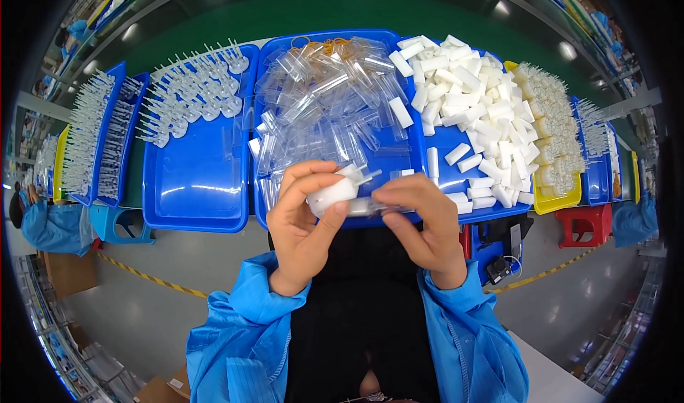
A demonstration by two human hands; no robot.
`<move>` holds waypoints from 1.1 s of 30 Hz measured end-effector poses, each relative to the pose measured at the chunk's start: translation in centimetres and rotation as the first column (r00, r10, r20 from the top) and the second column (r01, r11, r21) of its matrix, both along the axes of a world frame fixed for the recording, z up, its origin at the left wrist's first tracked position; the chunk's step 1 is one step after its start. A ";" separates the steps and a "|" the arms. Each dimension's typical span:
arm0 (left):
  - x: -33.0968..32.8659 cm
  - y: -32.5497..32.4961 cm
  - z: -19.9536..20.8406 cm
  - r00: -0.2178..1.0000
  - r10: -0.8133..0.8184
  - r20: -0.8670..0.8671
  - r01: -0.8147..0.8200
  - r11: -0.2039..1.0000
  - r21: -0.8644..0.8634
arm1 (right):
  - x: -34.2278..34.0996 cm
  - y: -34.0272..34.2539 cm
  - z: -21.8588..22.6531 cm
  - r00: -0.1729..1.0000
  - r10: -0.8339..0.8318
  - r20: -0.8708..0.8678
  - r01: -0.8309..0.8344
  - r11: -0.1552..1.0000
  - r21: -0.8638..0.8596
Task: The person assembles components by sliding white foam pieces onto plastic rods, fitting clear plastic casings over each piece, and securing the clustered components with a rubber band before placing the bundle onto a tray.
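Observation:
In front of my chest, my left hand (305,214) is closed round a white rounded part (333,195) with thin translucent stems pointing right. A clear plastic tube (362,206) lies just below the stems, reaching from my left thumb toward my right hand (427,221). My right thumb and fingers pinch the tube's right end. Whether the tube touches the white part is hidden by my fingers. Right beyond my hands stands a blue tray (395,162) heaped with clear plastic tubes (320,90), some rubber bands (331,45) at its far end.
White foam blocks (470,104) pile up in a blue tray to the right, beside a yellow tray (557,202) of stemmed white parts. On the left, a blue tray (196,182) holds stemmed parts (196,93). A blue stool (121,225) and red stool (584,225) flank the bench.

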State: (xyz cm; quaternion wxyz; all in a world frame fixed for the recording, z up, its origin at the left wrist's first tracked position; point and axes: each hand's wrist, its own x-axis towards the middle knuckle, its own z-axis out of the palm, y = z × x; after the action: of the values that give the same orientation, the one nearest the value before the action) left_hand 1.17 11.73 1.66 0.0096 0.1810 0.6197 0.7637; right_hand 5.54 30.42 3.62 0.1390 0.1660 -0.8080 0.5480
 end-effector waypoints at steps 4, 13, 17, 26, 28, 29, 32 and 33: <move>0.0 0.0 0.0 0.998 -0.005 0.060 0.004 1.000 0.013 | 0.3 0.2 -0.4 0.999 0.042 0.004 -0.042 0.999 -0.022; 0.4 0.1 0.6 0.995 0.043 -0.088 -0.057 0.984 -0.166 | 0.4 -0.6 -0.6 0.977 -0.186 0.108 0.214 0.792 -0.572; 0.3 0.3 0.7 0.993 0.044 -0.108 -0.064 0.979 -0.194 | 0.4 -0.4 -0.9 0.990 -0.111 0.092 0.143 0.836 -0.530; 0.1 0.2 0.2 0.984 0.076 -0.161 -0.110 0.971 -0.211 | 0.4 -1.2 -1.4 0.995 -0.062 0.080 0.095 0.839 -0.535; 0.2 0.3 0.3 0.980 0.076 -0.186 -0.116 0.970 -0.214 | 0.4 -1.2 -1.3 0.994 -0.077 0.073 0.104 0.845 -0.525; 0.2 0.5 0.4 0.980 0.086 -0.179 -0.123 0.970 -0.210 | 0.5 -1.3 -1.2 0.994 -0.079 0.074 0.106 0.846 -0.523; 0.3 0.4 0.5 0.971 0.113 -0.212 -0.162 0.959 -0.233 | 0.4 -1.5 -1.4 0.995 -0.084 0.058 0.102 0.851 -0.515; 0.3 0.4 0.5 0.962 0.116 -0.248 -0.180 0.951 -0.252 | 0.4 -1.4 -1.4 0.993 -0.098 0.067 0.119 0.858 -0.499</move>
State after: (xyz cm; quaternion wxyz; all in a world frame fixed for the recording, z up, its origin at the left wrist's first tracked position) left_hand 1.42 12.10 2.16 -0.0952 0.2179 0.7276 0.6435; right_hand 5.95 28.97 2.23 0.1921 0.0675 -0.6482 0.7338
